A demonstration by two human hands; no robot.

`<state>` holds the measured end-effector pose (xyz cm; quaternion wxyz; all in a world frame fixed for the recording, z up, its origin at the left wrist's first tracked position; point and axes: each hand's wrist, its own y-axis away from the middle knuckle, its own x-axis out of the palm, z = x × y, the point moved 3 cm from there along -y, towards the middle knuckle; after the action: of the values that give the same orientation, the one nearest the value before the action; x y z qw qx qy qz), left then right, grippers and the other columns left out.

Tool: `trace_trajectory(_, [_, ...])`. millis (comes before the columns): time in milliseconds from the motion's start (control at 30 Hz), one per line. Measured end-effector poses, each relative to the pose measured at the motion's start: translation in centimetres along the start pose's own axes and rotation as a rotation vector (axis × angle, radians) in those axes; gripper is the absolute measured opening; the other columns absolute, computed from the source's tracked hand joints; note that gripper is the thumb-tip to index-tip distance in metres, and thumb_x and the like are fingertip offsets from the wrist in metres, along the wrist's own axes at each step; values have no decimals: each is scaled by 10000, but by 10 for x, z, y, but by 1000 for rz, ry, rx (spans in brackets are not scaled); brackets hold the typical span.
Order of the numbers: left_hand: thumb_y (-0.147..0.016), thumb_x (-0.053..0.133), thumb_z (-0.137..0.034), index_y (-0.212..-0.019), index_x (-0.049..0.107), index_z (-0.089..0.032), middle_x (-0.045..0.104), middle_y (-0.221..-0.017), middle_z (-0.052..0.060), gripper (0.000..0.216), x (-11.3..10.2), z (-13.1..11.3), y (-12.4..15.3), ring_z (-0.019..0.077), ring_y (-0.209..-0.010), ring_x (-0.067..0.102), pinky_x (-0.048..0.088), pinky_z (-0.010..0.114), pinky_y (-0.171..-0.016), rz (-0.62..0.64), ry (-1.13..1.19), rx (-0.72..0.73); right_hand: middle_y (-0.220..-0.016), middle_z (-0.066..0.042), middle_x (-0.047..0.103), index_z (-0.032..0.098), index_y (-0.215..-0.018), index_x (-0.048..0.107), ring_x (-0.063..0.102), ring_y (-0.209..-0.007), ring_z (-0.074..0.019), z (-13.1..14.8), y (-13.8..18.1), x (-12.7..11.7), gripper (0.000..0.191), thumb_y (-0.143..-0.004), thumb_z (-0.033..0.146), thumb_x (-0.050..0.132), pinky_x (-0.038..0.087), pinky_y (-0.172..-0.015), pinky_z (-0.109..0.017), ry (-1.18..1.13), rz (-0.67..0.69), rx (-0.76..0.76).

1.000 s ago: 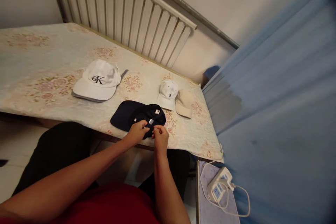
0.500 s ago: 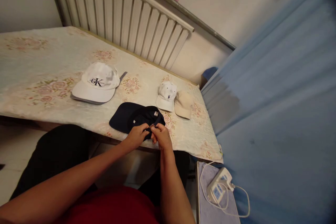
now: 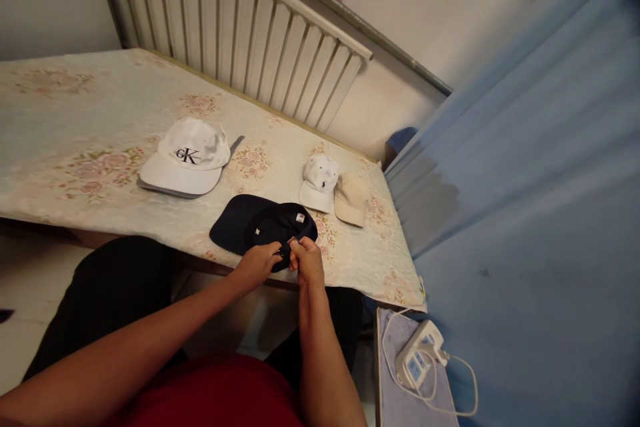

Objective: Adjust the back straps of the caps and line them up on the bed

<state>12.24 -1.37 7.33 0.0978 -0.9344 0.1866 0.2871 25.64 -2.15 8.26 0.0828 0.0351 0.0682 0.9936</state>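
Note:
A dark navy baseball cap (image 3: 237,221) lies at the front edge of the bed, its brim to the left and its inside facing up. My left hand (image 3: 259,264) is closed in a pinch on the cap's rear edge, near a small shiny spot that may be a buckle. Close beside it, my right hand (image 3: 309,260) pinches the cap's back strap, whose end shows reddish-brown between the fingertips. Fingers hide most of the strap. Farther back sit a white cap with CK lettering (image 3: 185,157), a small white cap (image 3: 319,183) and a beige cap (image 3: 351,199).
The caps rest on a flower-patterned bed cover (image 3: 280,167). A white radiator (image 3: 250,33) stands along the wall behind. To the right hangs a blue curtain (image 3: 515,200). A small table (image 3: 387,407) at the lower right bears a white power strip (image 3: 420,355) with a looping cable.
My hands have drawn slightly apart at the strap, and a gap now shows between the fingertips. The other caps have kept their places; the view has shifted a little.

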Motion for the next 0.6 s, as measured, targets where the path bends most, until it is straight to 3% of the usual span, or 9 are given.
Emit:
trace_trajectory(200, [-861, 492, -375, -758, 565, -213, 597, -715, 8, 206, 0, -4, -1, 177, -675, 547, 340, 268, -646, -60, 133, 20, -388, 97, 476, 205, -660, 521, 355, -309, -64, 0, 3, -1, 219, -692, 399, 616, 261, -340, -190, 64, 38, 7])
trace_trajectory(467, [-896, 410, -294, -656, 459, -224, 512, -621, 3, 254, 4, -5, -6, 164, -602, 511, 301, 266, -606, -51, -32, -31, -408, 94, 500, 207, -634, 495, 370, -312, -60, 1, 7, 3, 222, -726, 380, 600, 258, -343, -187, 126, 24, -26])
trace_trajectory(600, [-854, 458, -288, -640, 479, -224, 528, -615, 0, 224, 5, 2, -5, 169, -607, 521, 322, 268, -610, -40, 34, -23, -408, 102, 497, 212, -644, 491, 374, -311, -65, -3, 8, 2, 223, -733, 382, 605, 272, -341, -187, 155, 22, -39])
